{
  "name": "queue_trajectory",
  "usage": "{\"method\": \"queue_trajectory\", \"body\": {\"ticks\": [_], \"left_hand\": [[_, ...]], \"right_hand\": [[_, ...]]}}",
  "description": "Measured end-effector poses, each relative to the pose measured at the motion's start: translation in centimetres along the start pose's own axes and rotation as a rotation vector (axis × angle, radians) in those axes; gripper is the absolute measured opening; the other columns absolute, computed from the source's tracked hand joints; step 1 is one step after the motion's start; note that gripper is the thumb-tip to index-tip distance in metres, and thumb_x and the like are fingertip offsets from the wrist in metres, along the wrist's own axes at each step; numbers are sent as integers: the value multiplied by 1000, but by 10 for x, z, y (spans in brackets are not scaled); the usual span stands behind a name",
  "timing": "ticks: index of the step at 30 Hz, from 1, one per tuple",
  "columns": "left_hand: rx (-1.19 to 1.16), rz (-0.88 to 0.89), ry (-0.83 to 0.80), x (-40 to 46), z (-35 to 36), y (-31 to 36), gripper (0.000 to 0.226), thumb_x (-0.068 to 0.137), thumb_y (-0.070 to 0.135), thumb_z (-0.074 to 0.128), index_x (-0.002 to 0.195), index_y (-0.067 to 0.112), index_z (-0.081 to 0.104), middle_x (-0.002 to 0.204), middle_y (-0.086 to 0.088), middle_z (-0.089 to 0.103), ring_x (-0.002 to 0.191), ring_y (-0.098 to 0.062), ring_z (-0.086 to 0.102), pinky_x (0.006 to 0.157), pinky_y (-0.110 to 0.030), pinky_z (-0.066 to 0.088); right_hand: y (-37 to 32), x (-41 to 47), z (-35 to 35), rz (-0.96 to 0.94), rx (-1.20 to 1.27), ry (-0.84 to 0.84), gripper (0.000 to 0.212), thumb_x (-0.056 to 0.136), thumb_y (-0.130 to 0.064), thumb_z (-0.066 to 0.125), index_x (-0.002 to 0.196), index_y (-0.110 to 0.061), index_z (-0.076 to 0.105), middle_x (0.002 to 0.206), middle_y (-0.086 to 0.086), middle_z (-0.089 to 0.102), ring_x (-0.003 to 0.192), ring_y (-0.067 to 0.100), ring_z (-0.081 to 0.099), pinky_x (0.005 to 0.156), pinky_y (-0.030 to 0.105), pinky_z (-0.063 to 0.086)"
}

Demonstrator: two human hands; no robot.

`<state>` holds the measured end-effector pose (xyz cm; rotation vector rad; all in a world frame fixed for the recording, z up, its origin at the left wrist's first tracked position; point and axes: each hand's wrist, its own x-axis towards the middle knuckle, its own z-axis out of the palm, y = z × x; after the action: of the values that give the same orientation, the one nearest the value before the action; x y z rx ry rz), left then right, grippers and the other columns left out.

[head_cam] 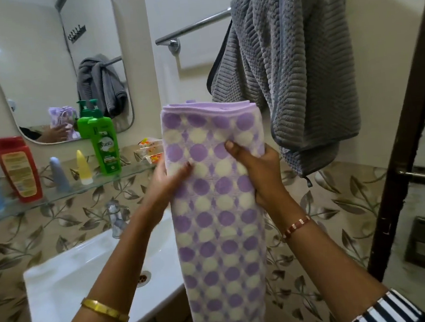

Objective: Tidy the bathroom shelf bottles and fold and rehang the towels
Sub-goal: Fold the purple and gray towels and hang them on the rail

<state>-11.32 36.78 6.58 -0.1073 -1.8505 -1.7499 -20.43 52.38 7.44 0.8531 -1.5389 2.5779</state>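
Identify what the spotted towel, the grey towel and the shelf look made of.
Spotted towel: soft woven terry, apparently cotton, matte lilac and cream dots. Grey towel: thick ribbed fabric, matte, likely cotton or microfibre. Shelf: clear glass, see-through with a greenish edge.

There is only one view, from a camera on the person's head. It looks forward and a little down, with a wide angle that bends the edges. It is very near the folded purple towel (219,212), which fills the centre. The sink (69,278) lies low on the left, the towel rail (192,28) high ahead.
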Motion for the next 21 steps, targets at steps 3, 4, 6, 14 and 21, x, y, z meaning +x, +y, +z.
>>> {"method": "queue_trajectory", "body": {"ticks": [3, 4, 6, 14, 21], "left_hand": [[116, -105, -120, -16, -8, -20, 78, 35, 53, 84, 104, 30, 56, 97, 9, 72, 92, -13, 68, 68, -21, 55], [134, -135, -142, -18, -10, -24, 72, 37, 46, 83, 102, 31, 56, 98, 8, 71, 93, -12, 68, 69, -21, 55], [88, -154, -138, -20, -12, -29, 66, 42, 37, 79, 103, 28, 56, 103, 2, 69, 94, -15, 67, 75, -26, 56], [-307, -128, 2, 8, 2, -19, 44, 59, 16, 70, 102, 19, 60, 88, -2, 74, 79, -20, 71, 64, -34, 57], [-346, -81, 103, 48, 5, 10, 47, 73, 17, 70, 117, 9, 56, 103, -14, 69, 93, -30, 66, 83, -42, 53]], "right_hand": [[-16, 4, 22, -128, -69, 80, 18, 64, -19, 82, 77, -21, 69, 80, -7, 73, 77, 12, 70, 68, 29, 59], [-21, 5, 28, -160, -84, 108, 19, 64, -20, 82, 77, -23, 68, 81, -8, 72, 76, 10, 69, 68, 27, 59], [-29, 9, 36, -196, -103, 137, 22, 65, -21, 82, 79, -24, 66, 85, -7, 71, 80, 10, 69, 69, 27, 59], [-49, 21, 66, -424, -297, 229, 45, 69, -33, 78, 107, -17, 60, 104, -3, 67, 96, 10, 64, 86, 31, 54], [2, -3, 52, -885, -1132, 272, 74, 87, -48, 44, 146, -19, 10, 154, 14, 14, 143, 21, 11, 115, 41, 14]]}}
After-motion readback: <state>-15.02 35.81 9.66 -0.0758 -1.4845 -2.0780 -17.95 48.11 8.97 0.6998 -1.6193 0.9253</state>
